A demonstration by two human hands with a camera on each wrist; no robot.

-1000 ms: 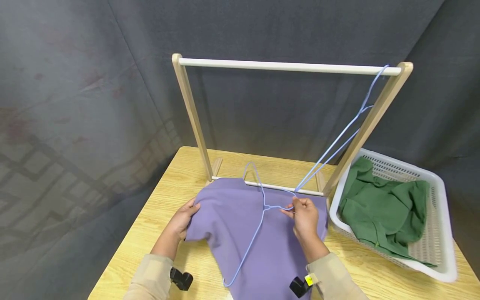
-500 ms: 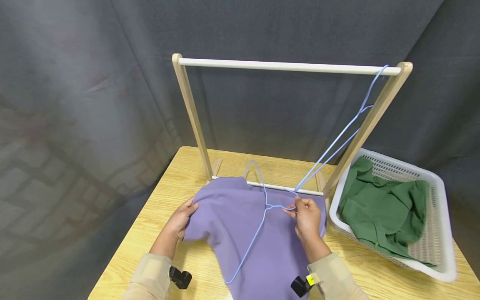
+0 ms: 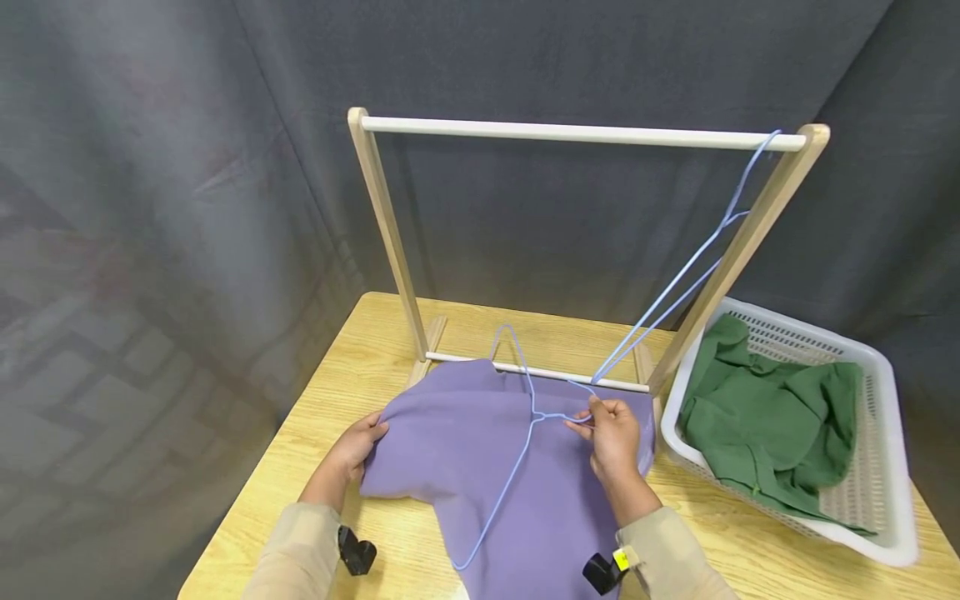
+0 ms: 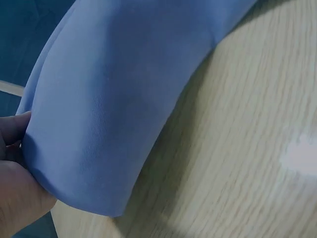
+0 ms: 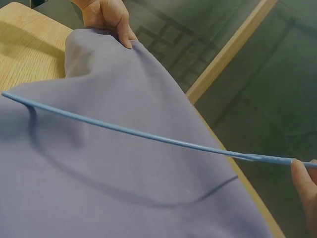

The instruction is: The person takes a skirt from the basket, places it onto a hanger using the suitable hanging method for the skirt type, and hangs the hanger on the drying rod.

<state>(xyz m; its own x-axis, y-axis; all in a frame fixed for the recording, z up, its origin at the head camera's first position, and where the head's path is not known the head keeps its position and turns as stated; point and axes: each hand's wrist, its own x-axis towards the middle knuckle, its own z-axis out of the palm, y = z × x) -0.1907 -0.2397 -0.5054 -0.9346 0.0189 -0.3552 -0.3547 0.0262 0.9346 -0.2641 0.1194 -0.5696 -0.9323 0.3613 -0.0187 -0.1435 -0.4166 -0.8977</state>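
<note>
A purple T-shirt [image 3: 465, 442] lies spread over the near part of the table, its top edge at the rack's lower bar. At the sleeve's end, my left hand [image 3: 352, 450] pinches the cloth with the thumb on top; the left wrist view shows the raised sleeve [image 4: 109, 109]. My right hand [image 3: 615, 437] pinches one arm of a light blue hanger [image 3: 555, 415] between thumb and fingers. The hook points away toward the rack, and the other arm slants down across the shirt. In the right wrist view, the hanger [image 5: 173, 142] casts a shadow on the fabric.
A wooden rack with a white top bar [image 3: 581, 131] stands behind the shirt. Another blue hanger [image 3: 686, 268] hangs from its right end. To the right, a white basket [image 3: 888, 467] contains a green garment [image 3: 772, 417]. Dark curtains surround the wooden table [image 3: 345, 350].
My left hand has shifted slightly left and downward, drawing the sleeve outward and spreading it wider. My right hand and the hanger have moved slightly right.
</note>
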